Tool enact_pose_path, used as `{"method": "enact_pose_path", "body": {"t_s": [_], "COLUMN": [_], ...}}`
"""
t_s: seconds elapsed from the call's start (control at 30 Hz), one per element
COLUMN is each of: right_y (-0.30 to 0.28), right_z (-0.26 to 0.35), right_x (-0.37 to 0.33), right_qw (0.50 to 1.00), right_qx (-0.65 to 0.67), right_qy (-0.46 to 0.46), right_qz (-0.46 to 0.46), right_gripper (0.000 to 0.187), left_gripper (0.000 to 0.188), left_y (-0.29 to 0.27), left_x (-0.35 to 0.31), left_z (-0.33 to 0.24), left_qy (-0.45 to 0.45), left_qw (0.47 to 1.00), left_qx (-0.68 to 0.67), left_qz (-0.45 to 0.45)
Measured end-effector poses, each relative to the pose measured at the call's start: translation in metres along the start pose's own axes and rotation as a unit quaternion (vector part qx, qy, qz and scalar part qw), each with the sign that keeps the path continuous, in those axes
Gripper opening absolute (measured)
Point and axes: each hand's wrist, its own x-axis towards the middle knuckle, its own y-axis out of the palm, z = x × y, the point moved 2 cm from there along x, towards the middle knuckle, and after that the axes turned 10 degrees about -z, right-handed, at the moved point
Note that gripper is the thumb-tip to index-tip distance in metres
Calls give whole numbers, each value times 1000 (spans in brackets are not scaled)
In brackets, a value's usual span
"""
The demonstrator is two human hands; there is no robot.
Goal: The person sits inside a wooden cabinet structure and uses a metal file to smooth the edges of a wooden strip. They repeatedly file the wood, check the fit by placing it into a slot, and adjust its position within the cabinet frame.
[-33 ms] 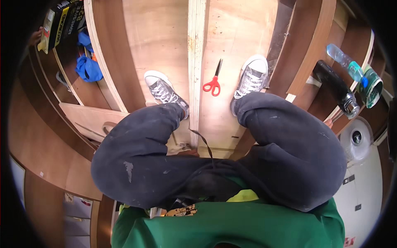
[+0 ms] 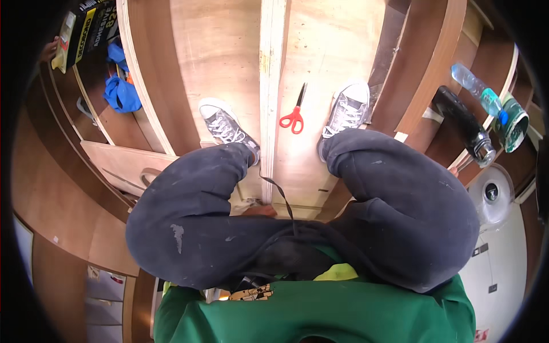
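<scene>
I squat with both knees apart, and my legs cover most of my arms. What looks like part of my left hand (image 2: 260, 211) shows low between my legs, beside something whitish; its fingers cannot be made out. Past my right knee peek a few fingertips, seemingly of my right hand (image 2: 454, 171), close to a thin stick-like edge. Whether they grip it is hidden. Between my shoes lie scissors (image 2: 293, 119) with red handles, blades pointing away, on the pale plywood panel (image 2: 320, 34). A wooden batten (image 2: 271, 74) runs lengthwise to their left.
At the upper left, another hand (image 2: 49, 50), apparently another person's, touches a black-and-yellow box (image 2: 86, 31). Near it lies blue cloth (image 2: 121, 94). On the right are a black flask (image 2: 463, 123), a clear bottle (image 2: 477, 86), a green-white tub (image 2: 512, 126) and a tape roll (image 2: 492, 193).
Slightly more of the hand between my legs shows. The view has shifted a little; the scissors and other things lie where they were.
</scene>
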Motion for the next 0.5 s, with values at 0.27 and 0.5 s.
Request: {"method": "enact_pose_path", "body": {"t_s": [0.27,0.5], "right_y": [-41,-23], "right_z": [10,2], "right_x": [-19,-27], "right_qw": [999,990], "right_qx": [-12,22], "right_qy": [49,129], "right_qz": [16,51], "right_gripper": [66,66], "left_gripper": [46,55], "left_y": [52,71], "left_x": [14,43], "left_z": [-107,-32], "left_qy": [79,-29], "left_qw": [992,915], "left_qx": [-94,-402], "left_qz": [12,20]}}
